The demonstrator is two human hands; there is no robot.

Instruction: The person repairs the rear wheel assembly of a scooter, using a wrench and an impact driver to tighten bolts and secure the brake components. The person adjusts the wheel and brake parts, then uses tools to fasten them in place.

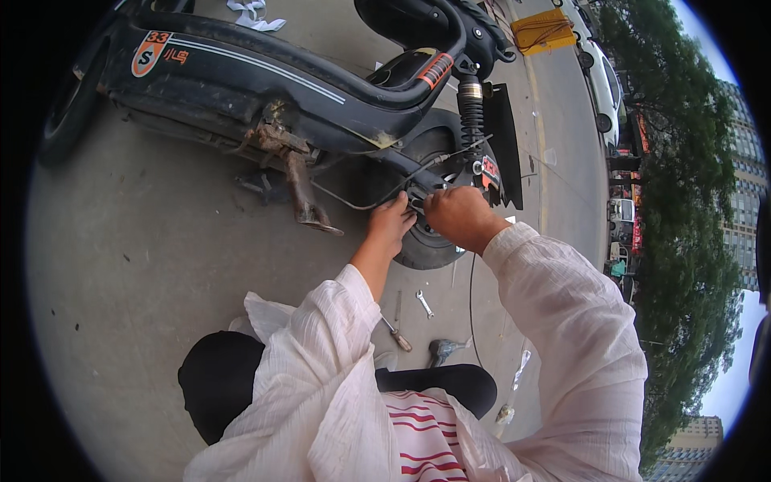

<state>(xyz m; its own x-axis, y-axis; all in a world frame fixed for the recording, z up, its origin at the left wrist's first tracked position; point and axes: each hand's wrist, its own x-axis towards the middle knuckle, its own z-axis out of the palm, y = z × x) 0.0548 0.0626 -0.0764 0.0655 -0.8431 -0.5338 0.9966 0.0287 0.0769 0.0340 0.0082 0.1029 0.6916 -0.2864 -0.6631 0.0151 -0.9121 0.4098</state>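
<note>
A black electric scooter (241, 80) stands before me, its rear wheel (430, 255) close to my hands. My right hand (462, 215) is closed in a fist at the wheel hub; whatever it grips is hidden by the fingers. Just left of it, my left hand (389, 222) has its thumb and fingers closed at the hub's edge, around something too small to make out. A thin cable (341, 202) runs along the scooter's underside toward the left hand. Above the right hand rises the black coil shock absorber (471, 116). The rusty kickstand (301, 189) hangs to the left.
On the ground near my knees lie an open-end wrench (424, 304), a screwdriver (398, 337) and a dark grey object (443, 351). A black cord (472, 309) trails down from the wheel. Farther off are a yellow box (544, 32), white cloth strips (255, 14) and parked cars (602, 88).
</note>
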